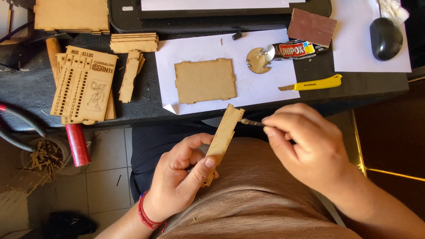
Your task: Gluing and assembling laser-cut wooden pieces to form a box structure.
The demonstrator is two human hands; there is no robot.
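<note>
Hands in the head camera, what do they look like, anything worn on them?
Both are bare, with no gloves and no sleeves in view. The left hand has a red cord bracelet looped around its wrist. The right hand and its wrist show nothing worn.

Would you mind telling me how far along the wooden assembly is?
Done: pieces are cut, glue tube open. In hand: left hand holds a notched strip; right hand touches a small stick to its edge. Left: flat panel and stacked strips lie unjoined.
</note>
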